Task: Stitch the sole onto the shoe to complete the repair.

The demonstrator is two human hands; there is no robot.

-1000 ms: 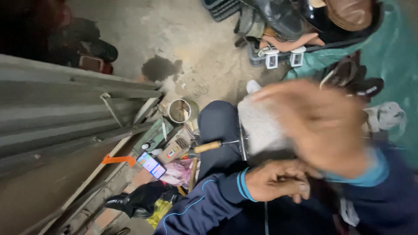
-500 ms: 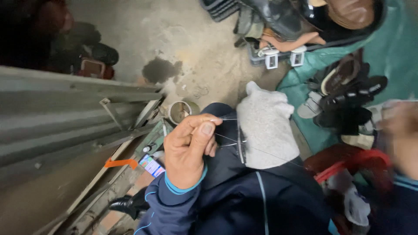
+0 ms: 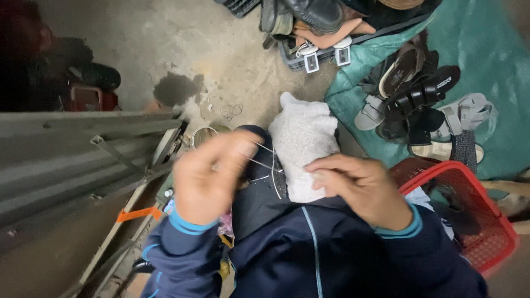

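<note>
On the gray floor, a big green sheet is lying at the right with a pile of sandals on it. A red basket is sitting just beside the person's right arm. On the person's lap, a white cloth is lying over a dark shoe. The right hand is pressing down on the cloth, fingers bent. The left hand is blurry, pinching a thin thread that is running to the shoe.
</note>
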